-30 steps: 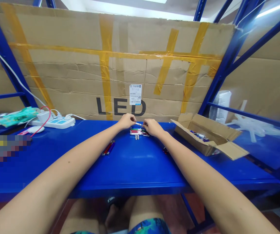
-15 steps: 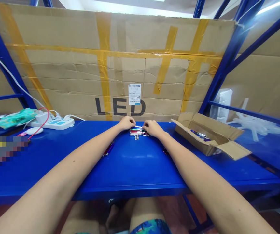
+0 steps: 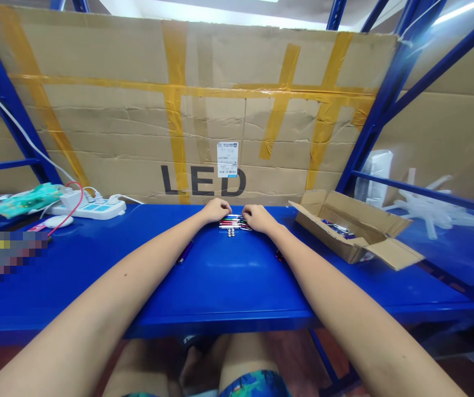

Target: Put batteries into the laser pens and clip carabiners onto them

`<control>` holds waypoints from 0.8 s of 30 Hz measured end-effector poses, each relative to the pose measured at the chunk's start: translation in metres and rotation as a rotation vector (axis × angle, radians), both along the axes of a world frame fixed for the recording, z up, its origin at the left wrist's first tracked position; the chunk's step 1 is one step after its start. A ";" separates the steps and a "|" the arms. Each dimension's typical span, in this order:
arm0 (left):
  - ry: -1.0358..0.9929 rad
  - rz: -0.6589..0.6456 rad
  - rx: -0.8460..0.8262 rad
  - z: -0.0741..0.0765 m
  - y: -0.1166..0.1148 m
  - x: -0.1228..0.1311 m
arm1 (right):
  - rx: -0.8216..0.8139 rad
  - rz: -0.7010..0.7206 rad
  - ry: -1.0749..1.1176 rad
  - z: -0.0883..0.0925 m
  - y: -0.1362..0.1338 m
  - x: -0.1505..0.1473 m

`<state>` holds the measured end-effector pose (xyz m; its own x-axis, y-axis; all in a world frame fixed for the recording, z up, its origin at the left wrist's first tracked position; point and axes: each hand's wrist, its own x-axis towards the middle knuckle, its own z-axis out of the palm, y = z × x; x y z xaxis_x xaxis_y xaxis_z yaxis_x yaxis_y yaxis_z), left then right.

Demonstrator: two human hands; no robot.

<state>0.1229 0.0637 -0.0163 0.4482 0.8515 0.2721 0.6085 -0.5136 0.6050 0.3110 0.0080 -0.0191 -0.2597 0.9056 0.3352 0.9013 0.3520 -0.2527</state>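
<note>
Curled narrow on either side of a row of slim metal pens (image 3: pixel 233 223), left hand (image 3: pixel 216 210) and right hand (image 3: pixel 258 218) touching or nearly touching it, any grip beyond telling. Row lying on a blue steel workbench (image 3: pixel 154 286), just behind small silver cylinders (image 3: pixel 231 233); open cardboard box (image 3: pixel 346 234) well off to the right.

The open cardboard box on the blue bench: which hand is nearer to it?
Right. The right hand lies to the left of the open cardboard box, with a gap between them; the left hand is farther away, beyond the right hand.
</note>
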 end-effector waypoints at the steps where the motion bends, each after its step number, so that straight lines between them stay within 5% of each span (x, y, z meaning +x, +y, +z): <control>1: -0.001 0.002 0.000 0.001 -0.001 0.000 | 0.000 0.000 0.019 -0.001 0.002 0.001; 6: 0.031 0.026 0.065 0.013 -0.016 -0.014 | -0.020 -0.038 0.162 -0.002 0.008 0.010; 13: 0.215 -0.019 0.084 0.039 -0.056 -0.074 | 0.046 -0.068 0.320 0.021 -0.010 0.021; 18: 0.392 -0.163 -0.160 0.061 -0.075 -0.101 | -0.003 0.280 0.252 0.033 -0.054 -0.024; 24: 0.528 -0.178 -0.276 0.060 -0.077 -0.098 | -0.075 0.693 0.087 0.019 -0.096 -0.089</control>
<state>0.0247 -0.0137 0.0438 0.6041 0.7584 -0.2447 0.7810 -0.5024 0.3710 0.2217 -0.0878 -0.0002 -0.7607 0.5623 0.3242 0.4506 0.8170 -0.3597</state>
